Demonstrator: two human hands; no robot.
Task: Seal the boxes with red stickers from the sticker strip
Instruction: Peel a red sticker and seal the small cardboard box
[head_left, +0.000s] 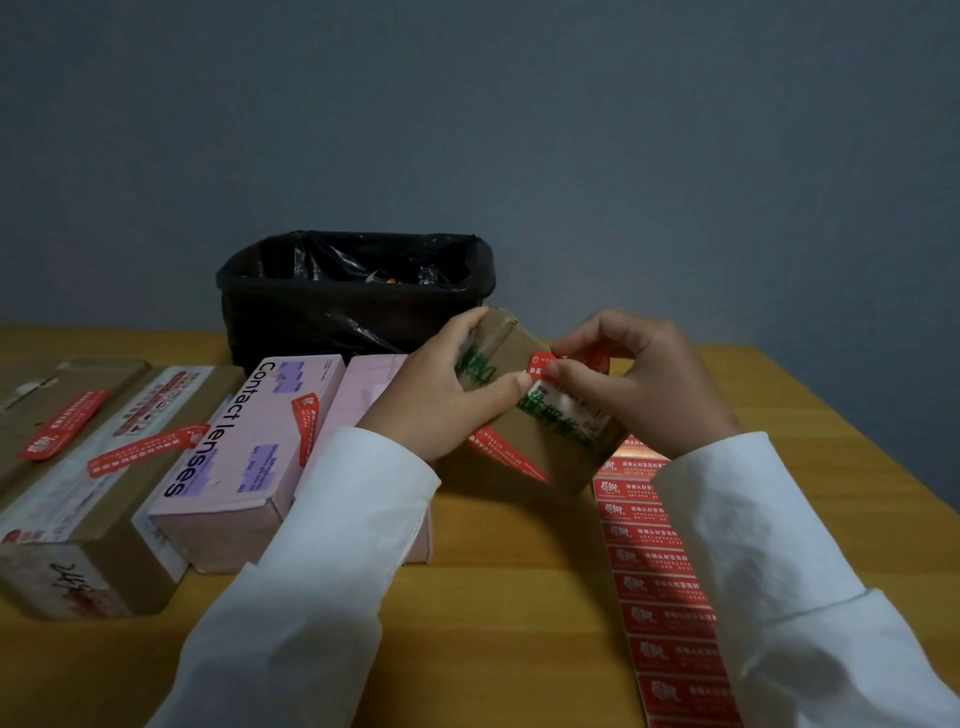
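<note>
My left hand (447, 384) grips a brown cardboard box (540, 441) with green print, tilted up off the wooden table. One red sticker (506, 452) lies across its lower edge. My right hand (634, 374) pinches another red sticker (545, 364) against the box's upper side, thumb pressing it down. The red sticker strip (660, 587) runs along the table toward me, partly under my right sleeve.
Left of me stand several boxes with red stickers on top: two brown ones (93, 499), a pink "Contact lenses" box (244, 462) and another pink box (363, 400). A bin lined with a black bag (353, 296) stands at the back of the table (509, 597).
</note>
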